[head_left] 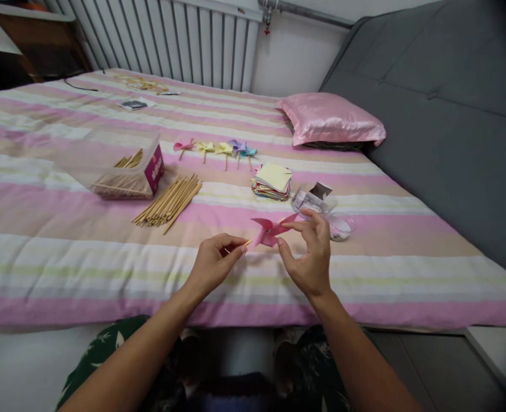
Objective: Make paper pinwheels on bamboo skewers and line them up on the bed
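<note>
- The person's two bare forearms [132,360] come nearest, reaching forward from below over the edge of the bed.
- The bed [364,309], with its striped cover, spreads beneath everything; the hands work above its near side.
- A clear plastic box [126,186] of sticks stands ahead and to the left, well apart from the hands.
- A loose bundle of sticks [169,200] lies just beside the box, slanting away to the right.
- The right hand [310,257], closer to the blades, has thumb and forefinger parted at their right side; I cannot tell whether it grips.
- The left hand [218,257] pinches a thin stick between thumb and fingertips.
- The pink pinwheel [269,233] is between the hands, ahead of the left fingertips and to their right.
- That stick [248,242] is mostly hidden; its visible length slants up and rightward from the left fingertips toward the pinwheel.
</note>
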Motion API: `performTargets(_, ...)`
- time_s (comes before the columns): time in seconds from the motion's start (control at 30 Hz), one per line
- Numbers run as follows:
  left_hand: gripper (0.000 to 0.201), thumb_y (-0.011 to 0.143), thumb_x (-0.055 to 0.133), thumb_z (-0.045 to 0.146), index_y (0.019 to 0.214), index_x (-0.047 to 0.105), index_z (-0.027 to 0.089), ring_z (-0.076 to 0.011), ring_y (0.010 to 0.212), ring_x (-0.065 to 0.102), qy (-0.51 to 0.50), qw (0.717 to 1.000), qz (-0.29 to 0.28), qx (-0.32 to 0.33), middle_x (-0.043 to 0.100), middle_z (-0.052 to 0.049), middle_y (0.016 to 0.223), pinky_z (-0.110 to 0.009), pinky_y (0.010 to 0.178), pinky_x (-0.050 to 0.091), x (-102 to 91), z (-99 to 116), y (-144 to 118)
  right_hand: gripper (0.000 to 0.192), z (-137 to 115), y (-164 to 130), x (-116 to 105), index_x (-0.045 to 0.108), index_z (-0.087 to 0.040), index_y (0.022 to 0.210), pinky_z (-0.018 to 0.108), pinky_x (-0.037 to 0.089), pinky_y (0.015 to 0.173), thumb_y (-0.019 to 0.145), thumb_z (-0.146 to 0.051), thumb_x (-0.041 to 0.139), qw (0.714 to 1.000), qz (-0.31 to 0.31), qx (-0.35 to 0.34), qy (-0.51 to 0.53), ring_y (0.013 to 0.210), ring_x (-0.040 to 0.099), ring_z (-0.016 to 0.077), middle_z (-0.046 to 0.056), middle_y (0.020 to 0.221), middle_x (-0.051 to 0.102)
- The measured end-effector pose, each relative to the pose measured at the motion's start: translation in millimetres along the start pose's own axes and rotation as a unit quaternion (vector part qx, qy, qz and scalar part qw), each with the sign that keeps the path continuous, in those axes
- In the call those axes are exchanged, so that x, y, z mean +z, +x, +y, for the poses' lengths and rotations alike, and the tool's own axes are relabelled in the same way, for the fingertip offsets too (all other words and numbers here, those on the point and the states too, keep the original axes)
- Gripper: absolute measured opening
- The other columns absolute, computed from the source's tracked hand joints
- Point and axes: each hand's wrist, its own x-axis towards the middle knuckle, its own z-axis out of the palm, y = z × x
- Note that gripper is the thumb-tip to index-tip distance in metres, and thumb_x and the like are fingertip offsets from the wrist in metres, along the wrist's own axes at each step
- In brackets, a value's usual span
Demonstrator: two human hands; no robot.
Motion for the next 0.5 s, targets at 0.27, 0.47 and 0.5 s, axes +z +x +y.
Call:
performTargets(0.27,0.019,0.078,0.062,0.028,0.087,0.072,0.015,-0.0163,0.069,0.061,0.028,0.999,-0.018,0.022,0.070,-0.008,0.081,-0.025,0.060,0.045,-0.3,4.6,-0.8,0.014,4.2,-3.1,5.1,0.065,-0.017,0.086,0.048,0.045,0.090,0.072,-0.018,0.061,1.000,-0.013,0.016,-0.010,0.099,0.053,0.0244,0.013,0.119,0.050)
performTargets(0.47,0.017,0.078,0.061,0.026,0.086,0.072,0.015,-0.0140,0.065,0.058,0.039,0.998,-0.036,0.032,0.069,-0.006,0.077,-0.023,0.056,0.041,-1.7,7.8,-0.4,0.011,4.3,-3.7,5.8,0.064,-0.017,0.081,0.048,0.044,0.089,0.070,-0.018,0.061,1.000,-0.021,0.022,-0.001,0.097,0.053,0.0243,0.013,0.118,0.051)
performTargets(0.5,0.017,0.078,0.061,0.025,0.086,0.072,0.015,-0.0135,0.064,0.058,0.042,0.998,-0.037,0.033,0.068,-0.006,0.076,-0.022,0.055,0.041,-2.0,8.2,-0.4,0.010,4.5,-3.7,5.8,0.064,-0.017,0.080,0.048,0.044,0.089,0.070,-0.018,0.061,1.000,-0.020,0.023,0.001,0.097,0.054,0.0242,0.014,0.118,0.052)
